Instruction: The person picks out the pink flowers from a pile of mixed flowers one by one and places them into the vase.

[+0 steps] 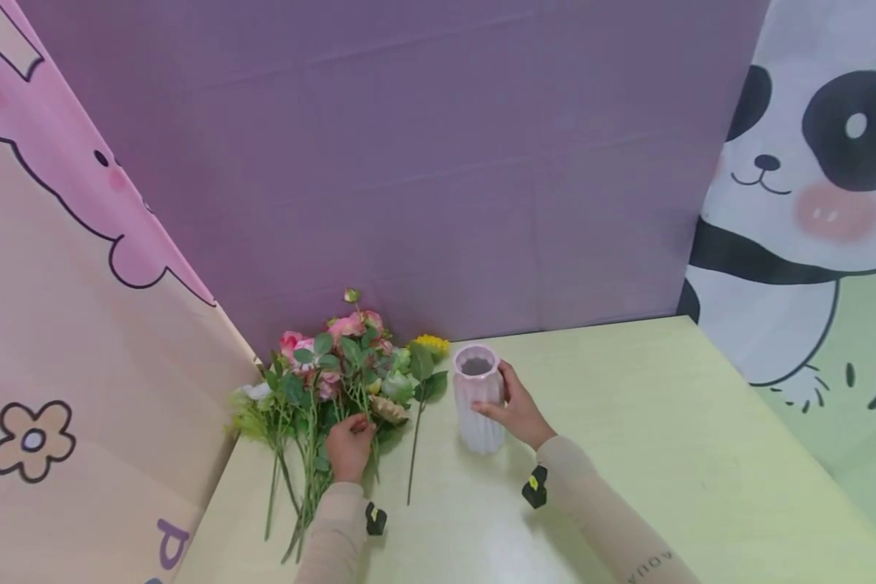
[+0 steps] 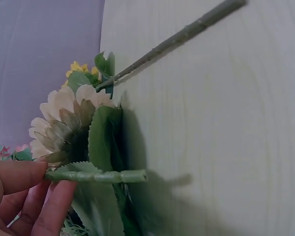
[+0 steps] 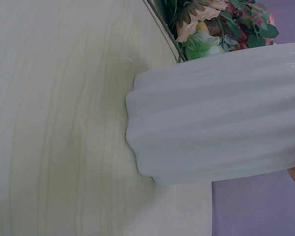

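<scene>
At eight o'clock from the vase, noted the left hand, pinching one green stem, close to a cream flower. Judged snagging the first risk, owing to tangling in the heap of flowers toward nine o'clock; likely to drag neighbours along on lifting. Judged tipping the second, owing to any slackening of the right hand at three o'clock, or to a knock. Entered under containers: the same vase, pinkish white, ribbed, standing upright on the table, gripped about its side by that hand. Saw no flower in its mouth; could not tell the contents lower down. Listed one loose stem, lying flat between heap and vase, and one yellow flower past ten o'clock.
</scene>
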Tool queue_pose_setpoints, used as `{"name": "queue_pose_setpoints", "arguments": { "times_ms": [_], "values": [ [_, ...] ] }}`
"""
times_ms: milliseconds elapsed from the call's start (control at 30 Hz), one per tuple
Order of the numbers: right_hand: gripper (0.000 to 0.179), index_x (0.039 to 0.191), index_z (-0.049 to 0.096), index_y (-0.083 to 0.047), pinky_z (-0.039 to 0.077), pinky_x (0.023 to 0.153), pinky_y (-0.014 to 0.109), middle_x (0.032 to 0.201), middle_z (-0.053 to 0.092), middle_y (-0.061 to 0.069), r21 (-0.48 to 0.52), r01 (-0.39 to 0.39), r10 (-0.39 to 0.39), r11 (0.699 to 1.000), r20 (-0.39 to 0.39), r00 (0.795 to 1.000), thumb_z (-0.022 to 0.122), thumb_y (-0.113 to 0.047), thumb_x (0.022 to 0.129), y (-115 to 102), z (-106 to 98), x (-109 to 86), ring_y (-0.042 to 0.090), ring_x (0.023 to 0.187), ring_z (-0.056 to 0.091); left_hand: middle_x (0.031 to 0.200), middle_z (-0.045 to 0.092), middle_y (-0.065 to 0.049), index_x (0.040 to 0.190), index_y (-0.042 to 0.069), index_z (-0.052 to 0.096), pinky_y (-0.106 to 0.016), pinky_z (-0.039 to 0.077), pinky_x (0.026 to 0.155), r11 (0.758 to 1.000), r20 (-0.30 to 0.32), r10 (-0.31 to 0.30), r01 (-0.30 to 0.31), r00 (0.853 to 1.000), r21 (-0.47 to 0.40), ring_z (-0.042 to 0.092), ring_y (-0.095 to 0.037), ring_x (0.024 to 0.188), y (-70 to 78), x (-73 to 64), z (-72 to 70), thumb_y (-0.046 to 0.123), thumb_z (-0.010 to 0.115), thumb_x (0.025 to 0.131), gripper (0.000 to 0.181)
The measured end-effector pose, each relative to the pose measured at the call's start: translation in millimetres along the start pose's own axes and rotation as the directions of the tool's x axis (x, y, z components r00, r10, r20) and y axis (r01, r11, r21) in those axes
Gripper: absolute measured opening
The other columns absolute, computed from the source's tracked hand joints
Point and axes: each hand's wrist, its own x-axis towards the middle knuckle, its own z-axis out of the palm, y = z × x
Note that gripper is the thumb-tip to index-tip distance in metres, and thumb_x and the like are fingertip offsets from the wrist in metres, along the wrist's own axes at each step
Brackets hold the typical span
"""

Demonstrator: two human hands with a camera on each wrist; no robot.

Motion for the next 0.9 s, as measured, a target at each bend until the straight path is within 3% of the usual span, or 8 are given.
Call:
{"name": "queue_pose_setpoints", "arguments": {
  "times_ms": [300,633,900],
  "values": [
    [0.08,0.145,0.022,-0.005,0.035,0.105,0.054,0.145,0.034,0.02,-0.008,-0.011,0.011,1.0,-0.002,1.0,0.072,-0.012,0.083,2,0,0.3,0.038,0.131,0.037,0.088,0.069,-0.02,0.099,-0.005,0.07,-0.033,0.055,0.052,0.998,-0.026,0.034,-0.035,0.999,-0.044,0.066,-0.03,0.071,3.4,1.3,-3.0,0.001,0.072,0.079,0.02],
    [0.08,0.145,0.021,-0.005,0.032,0.106,0.055,0.146,0.032,0.02,0.005,-0.013,0.013,1.0,-0.005,1.0,0.072,-0.011,0.083,-2,0,-1.6,0.038,0.133,0.034,0.096,0.069,-0.019,0.106,-0.002,0.069,-0.029,0.055,0.051,0.991,0.037,-0.057,0.061,0.998,-0.121,0.067,-0.027,0.073,12.2,1.8,-6.3,0.006,0.071,0.082,0.025],
    [0.079,0.145,0.023,-0.004,0.033,0.106,0.054,0.146,0.034,0.02,0.002,-0.005,0.005,1.0,0.002,1.0,0.072,-0.01,0.083,-2,-1,-1.8,0.038,0.132,0.035,0.095,0.068,-0.02,0.106,-0.002,0.069,-0.029,0.056,0.054,0.983,0.042,-0.025,0.033,0.999,-0.179,0.066,-0.03,0.081,23.3,0.3,-9.4,0.006,0.071,0.083,0.024]
  ]
}}
